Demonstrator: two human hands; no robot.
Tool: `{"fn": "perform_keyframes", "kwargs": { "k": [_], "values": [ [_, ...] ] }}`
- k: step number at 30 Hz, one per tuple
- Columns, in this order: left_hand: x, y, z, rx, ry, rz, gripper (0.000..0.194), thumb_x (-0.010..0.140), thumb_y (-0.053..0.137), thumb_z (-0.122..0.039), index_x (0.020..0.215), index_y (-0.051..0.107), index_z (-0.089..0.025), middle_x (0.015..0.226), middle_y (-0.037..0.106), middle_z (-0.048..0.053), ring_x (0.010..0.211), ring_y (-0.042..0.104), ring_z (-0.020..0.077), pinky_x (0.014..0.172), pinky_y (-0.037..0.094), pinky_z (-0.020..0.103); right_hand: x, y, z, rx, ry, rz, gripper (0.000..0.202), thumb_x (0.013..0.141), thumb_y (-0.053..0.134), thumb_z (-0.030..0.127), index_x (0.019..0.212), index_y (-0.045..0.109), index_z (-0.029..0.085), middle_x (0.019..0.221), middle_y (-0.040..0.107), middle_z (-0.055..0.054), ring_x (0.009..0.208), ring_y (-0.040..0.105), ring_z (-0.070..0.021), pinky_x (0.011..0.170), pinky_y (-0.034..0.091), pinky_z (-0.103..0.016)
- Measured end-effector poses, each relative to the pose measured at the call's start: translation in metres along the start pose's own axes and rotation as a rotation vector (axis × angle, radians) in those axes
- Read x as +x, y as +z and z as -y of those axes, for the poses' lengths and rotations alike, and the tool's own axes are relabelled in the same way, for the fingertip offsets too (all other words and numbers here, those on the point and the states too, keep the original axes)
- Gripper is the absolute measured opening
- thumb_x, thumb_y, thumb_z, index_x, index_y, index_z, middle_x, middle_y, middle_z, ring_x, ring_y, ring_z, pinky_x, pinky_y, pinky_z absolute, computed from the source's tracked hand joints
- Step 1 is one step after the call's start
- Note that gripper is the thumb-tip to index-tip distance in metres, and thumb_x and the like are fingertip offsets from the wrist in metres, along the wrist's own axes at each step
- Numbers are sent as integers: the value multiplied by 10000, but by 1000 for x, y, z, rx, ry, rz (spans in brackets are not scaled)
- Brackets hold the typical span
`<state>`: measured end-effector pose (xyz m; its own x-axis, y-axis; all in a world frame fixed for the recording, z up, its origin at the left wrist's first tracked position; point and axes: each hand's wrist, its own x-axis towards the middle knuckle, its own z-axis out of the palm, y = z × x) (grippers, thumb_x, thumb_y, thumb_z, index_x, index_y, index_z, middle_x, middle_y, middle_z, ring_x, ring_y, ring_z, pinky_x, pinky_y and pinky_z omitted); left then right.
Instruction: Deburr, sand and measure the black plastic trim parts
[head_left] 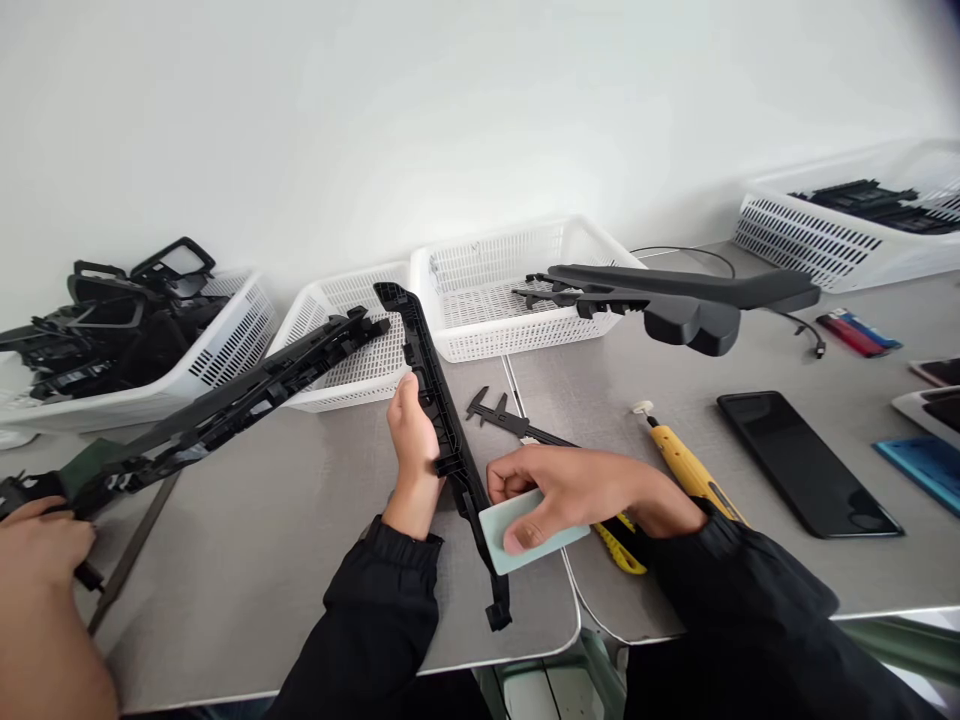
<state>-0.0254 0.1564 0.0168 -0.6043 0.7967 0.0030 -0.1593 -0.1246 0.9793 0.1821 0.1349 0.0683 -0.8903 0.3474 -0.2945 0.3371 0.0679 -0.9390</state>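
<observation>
My left hand (414,440) is wrapped round a long black plastic trim piece (429,365), its ribbed side facing me. The piece slants from the baskets down toward the table's front edge. In my right hand (581,485) is a pale green rectangular block (496,535), gripped with the thumb on its face. One end of the block meets the lower part of the trim piece; whether it presses on it I cannot tell. Under and beside my right hand lie black calipers (510,418) and a yellow utility knife (621,550). A yellow pen-like tool (686,460) with a white tip lies further right.
At the left, another person's hand (45,540) holds a second long black part (247,405). White baskets (480,347) line the wall, one (202,365) heaped with black parts. Dark grey parts (675,295) overhang the middle basket. A smartphone (810,465) lies at the right.
</observation>
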Motion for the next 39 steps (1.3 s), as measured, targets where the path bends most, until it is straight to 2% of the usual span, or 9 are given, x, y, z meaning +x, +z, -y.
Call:
{"fn": "perform_keyframes", "kwargs": {
  "k": [5,10,17,21,24,29,34,39],
  "values": [
    [-1,0,-2,-14,15,-4,429,907,659,-632,872,718,-209,836,735,11,931,725,215,872,559,310,-4,-2,2,-2,60,115,453,723,896,519,879,604,210,705,555,74,614,439,-98,535,290,-243],
    [-3,1,-2,-5,20,30,426,903,650,-628,823,685,-211,807,704,13,891,711,201,827,546,291,-8,-5,2,114,-2,40,378,812,839,487,831,601,194,691,540,70,619,430,-91,536,293,-240],
    [-4,4,-7,0,19,18,408,897,667,-609,791,669,-214,766,674,6,838,682,200,799,545,300,-3,0,-2,45,-27,11,444,759,891,474,769,532,214,641,443,97,585,347,-84,510,242,-252],
    [-7,4,-9,14,20,6,417,910,678,-587,729,581,-224,709,595,-25,738,616,173,747,525,291,-4,1,-2,84,-54,-3,483,772,878,523,789,505,217,665,431,97,604,334,-84,522,224,-254],
    [-9,3,-12,36,25,4,407,903,701,-551,720,535,-228,711,551,-42,711,563,155,742,496,282,-3,3,0,32,-24,3,461,754,889,493,787,523,215,671,446,94,608,349,-87,530,232,-259],
    [-10,5,-14,71,67,9,356,909,682,-509,731,562,-224,748,562,-36,769,564,164,788,470,288,-1,2,2,54,-74,-156,460,765,877,469,779,491,219,678,418,91,626,345,-93,543,247,-257],
    [-9,6,-11,93,89,41,359,909,677,-521,739,575,-222,744,568,-38,766,556,166,787,459,296,1,2,1,64,-81,-147,447,775,874,454,786,495,218,685,438,87,629,356,-94,546,259,-255],
    [-10,5,-12,85,75,40,348,906,685,-524,762,595,-220,763,581,-34,784,566,170,799,462,297,2,1,-1,70,-112,-243,457,809,849,469,781,465,222,684,429,85,639,358,-98,554,255,-256]
  ]
}}
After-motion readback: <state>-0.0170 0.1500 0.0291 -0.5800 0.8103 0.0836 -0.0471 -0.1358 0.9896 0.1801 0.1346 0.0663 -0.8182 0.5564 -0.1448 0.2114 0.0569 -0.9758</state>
